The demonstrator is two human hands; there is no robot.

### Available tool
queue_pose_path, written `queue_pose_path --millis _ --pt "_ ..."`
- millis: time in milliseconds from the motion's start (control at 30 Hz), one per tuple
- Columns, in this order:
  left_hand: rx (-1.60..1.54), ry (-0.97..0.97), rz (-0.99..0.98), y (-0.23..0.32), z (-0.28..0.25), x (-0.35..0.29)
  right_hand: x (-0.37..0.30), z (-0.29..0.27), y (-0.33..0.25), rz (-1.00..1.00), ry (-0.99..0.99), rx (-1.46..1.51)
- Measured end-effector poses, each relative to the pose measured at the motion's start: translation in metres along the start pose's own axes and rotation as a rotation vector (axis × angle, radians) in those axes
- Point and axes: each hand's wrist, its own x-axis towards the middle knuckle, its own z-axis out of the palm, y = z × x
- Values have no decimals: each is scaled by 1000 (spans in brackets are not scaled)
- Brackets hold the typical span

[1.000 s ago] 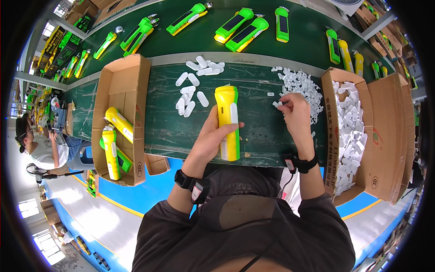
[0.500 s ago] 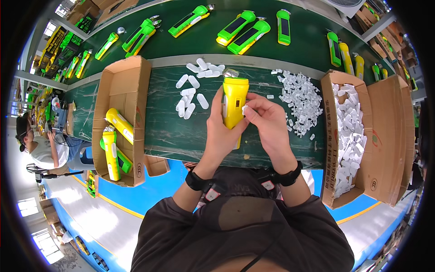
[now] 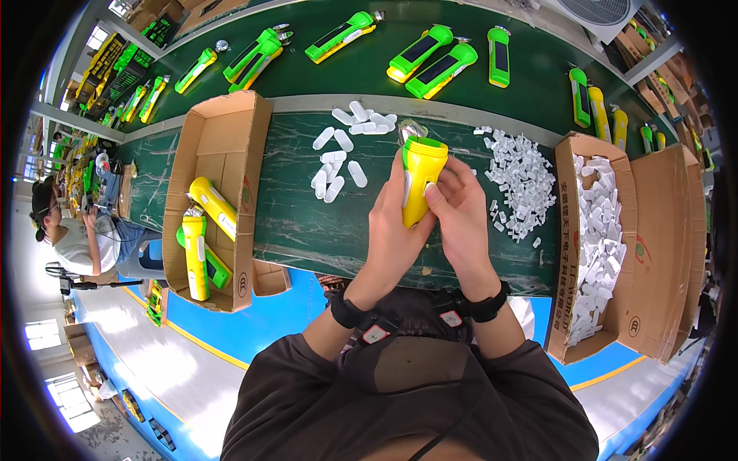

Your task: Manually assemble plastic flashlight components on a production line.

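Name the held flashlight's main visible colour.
The held flashlight is mainly yellow, best seen in the head view.

Seated co-worker (image 3: pixel 77 246), white shirt and dark cap, 9 o'clock, on grey-blue stool (image 3: pixel 147 260). Bright windows (image 3: pixel 71 401), 8 o'clock. Floor (image 3: pixel 290 311) blue and glossy grey, yellow line (image 3: pixel 206 343) about 8. White fan unit (image 3: pixel 596 11), between 1 and 2, partly cut off. Dark stacked crates (image 3: pixel 106 69), 10.
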Motion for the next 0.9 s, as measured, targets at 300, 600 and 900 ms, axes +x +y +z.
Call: queue_pose_path --millis 300,600,900 --pt "142 -95 -14 1 -1 2 4 1 7 25 -5 -7" --pt "-805 -45 -478 -12 6 6 -9 -30 8 442 -307 372" --pt "-247 22 -19 -53 4 -1 -7 -47 -30 506 -503 164"
